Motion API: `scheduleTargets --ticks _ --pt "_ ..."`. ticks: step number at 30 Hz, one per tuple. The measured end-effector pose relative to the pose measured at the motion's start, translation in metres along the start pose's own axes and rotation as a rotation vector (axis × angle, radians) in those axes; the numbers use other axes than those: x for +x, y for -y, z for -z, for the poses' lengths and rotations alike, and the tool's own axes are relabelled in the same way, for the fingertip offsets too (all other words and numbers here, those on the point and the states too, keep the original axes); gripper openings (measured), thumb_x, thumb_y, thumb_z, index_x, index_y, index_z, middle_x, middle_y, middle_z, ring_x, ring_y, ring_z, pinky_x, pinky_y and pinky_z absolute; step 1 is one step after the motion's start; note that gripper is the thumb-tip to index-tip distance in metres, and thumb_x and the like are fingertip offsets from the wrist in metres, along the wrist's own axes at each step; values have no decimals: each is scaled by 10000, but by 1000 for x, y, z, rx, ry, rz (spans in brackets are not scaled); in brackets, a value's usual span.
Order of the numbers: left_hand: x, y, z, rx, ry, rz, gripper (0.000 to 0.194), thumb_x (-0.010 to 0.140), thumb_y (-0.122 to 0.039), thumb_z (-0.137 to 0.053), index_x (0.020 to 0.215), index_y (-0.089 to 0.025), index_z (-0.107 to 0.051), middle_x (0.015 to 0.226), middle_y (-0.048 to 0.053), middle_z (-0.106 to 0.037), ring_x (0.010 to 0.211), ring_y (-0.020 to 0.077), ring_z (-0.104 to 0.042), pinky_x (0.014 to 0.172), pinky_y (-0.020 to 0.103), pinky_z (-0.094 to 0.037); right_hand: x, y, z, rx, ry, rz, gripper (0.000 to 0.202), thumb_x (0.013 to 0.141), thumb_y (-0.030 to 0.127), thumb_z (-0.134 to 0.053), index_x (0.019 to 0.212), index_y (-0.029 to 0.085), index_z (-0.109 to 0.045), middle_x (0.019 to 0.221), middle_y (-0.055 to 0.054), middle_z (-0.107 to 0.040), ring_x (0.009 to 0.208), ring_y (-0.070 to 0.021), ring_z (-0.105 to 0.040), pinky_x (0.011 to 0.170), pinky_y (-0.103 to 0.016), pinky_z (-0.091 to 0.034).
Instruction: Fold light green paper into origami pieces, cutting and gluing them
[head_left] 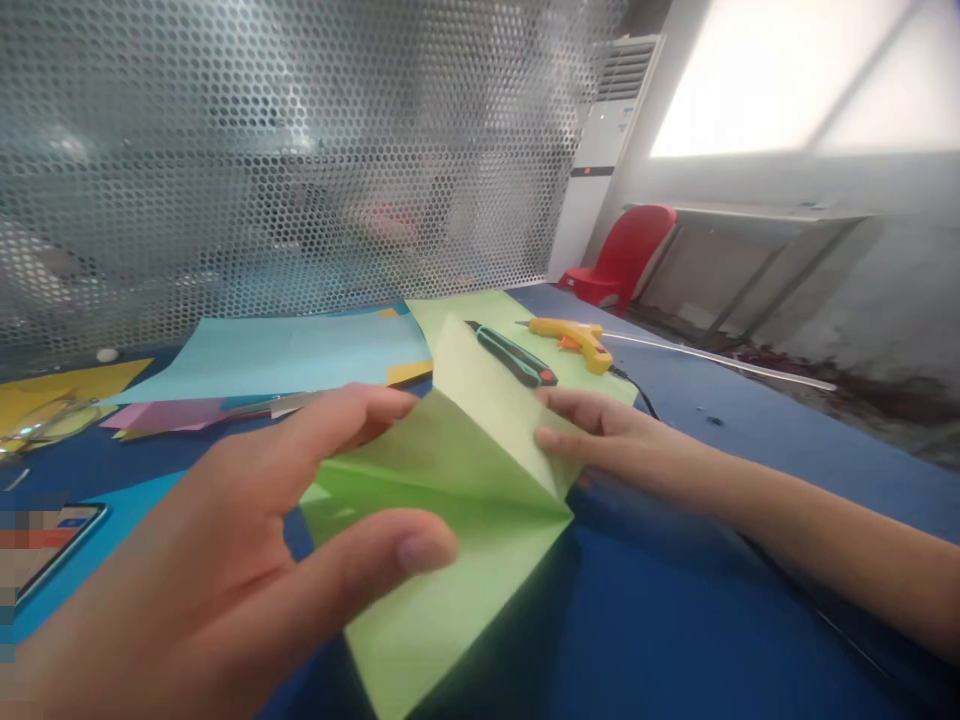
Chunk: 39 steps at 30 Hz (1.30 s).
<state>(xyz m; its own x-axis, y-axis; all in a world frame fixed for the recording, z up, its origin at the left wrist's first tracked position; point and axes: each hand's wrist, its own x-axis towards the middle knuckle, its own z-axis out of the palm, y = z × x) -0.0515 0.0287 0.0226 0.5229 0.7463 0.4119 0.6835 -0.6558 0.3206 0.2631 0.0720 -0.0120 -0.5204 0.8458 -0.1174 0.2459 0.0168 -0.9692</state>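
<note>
A light green sheet of paper, creased and partly folded, stands above the blue table between my hands. My right hand pinches its right flap between thumb and fingers. On the near left, my left hand has its thumb and forefinger spread apart around the paper's left side; the thumb lies over the lower flap, and whether it presses on it I cannot tell. The left fingertips are partly hidden behind the upper flap. Just beyond the folded paper lies a black and teal utility knife.
A yellow glue gun with a black cord rests on a flat green sheet. Blue paper, pink paper and a phone lie to the left. A perforated metal screen borders the far edge; a red chair stands beyond.
</note>
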Motion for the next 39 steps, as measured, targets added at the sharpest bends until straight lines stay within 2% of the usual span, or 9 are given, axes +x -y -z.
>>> scheduleTargets --ticks 3,5,8,12,16,21,28,33,39 --pt "5 -10 -2 -273 -1 165 275 1027 -531 -585 1270 -406 -611 1122 -84 -767 963 172 -761 789 221 -629 -6 8 -1 48 156 -21 441 836 565 -828 925 187 -617 790 31 -616 667 -113 -570 617 -244 -461" --pt "8 -17 -4 -497 94 239 221 1021 -499 -595 1162 -350 -677 984 -76 -776 828 137 -753 677 168 -605 -10 13 -2 82 243 -24 472 801 581 -855 920 168 -659 848 -7 -676 764 -142 -637 695 -267 -498" --pt "12 -26 -7 -723 269 325 211 970 -482 -636 1048 -297 -701 824 -51 -750 694 125 -704 554 150 -544 -14 16 -7 161 286 10 638 770 635 -862 1172 182 -663 985 -43 -722 890 -176 -686 801 -307 -528" --pt "13 -40 -9 -804 462 393 175 878 -426 -654 881 -256 -696 704 -54 -672 630 103 -601 533 144 -462 -16 13 -26 336 247 79 685 780 544 -896 1325 222 -634 1050 -45 -737 892 -159 -689 782 -277 -515" --pt "14 -50 -12 -717 541 520 200 840 -427 -643 800 -271 -762 740 -60 -732 710 129 -632 614 176 -466 -19 9 -57 342 66 9 404 698 412 -960 983 193 -775 881 -14 -730 806 -146 -641 756 -272 -502" --pt "15 -51 -16 -641 588 654 225 797 -461 -679 769 -280 -812 771 -26 -759 791 203 -659 660 245 -498 -17 6 -74 313 26 -117 303 625 379 -977 810 204 -815 714 36 -659 670 -110 -556 669 -245 -458" --pt "11 -36 -30 -704 595 690 167 805 -394 -727 754 -255 -805 759 -44 -767 761 175 -651 634 217 -469 -17 12 -80 217 -99 -193 326 556 386 -997 671 196 -758 713 8 -682 702 -151 -580 645 -254 -474" --pt "16 -39 -30 -697 591 710 225 824 -420 -690 757 -242 -809 778 -33 -780 784 179 -670 653 212 -484 -16 13 -84 205 -151 -212 361 578 418 -981 628 180 -714 703 2 -679 679 -139 -575 626 -240 -471" --pt "15 -47 -24 -771 519 795 88 780 -310 -738 724 -278 -798 762 -65 -772 815 172 -691 664 176 -520 -18 10 -80 261 -121 -179 353 607 403 -976 643 179 -705 715 0 -681 689 -134 -582 622 -226 -472"
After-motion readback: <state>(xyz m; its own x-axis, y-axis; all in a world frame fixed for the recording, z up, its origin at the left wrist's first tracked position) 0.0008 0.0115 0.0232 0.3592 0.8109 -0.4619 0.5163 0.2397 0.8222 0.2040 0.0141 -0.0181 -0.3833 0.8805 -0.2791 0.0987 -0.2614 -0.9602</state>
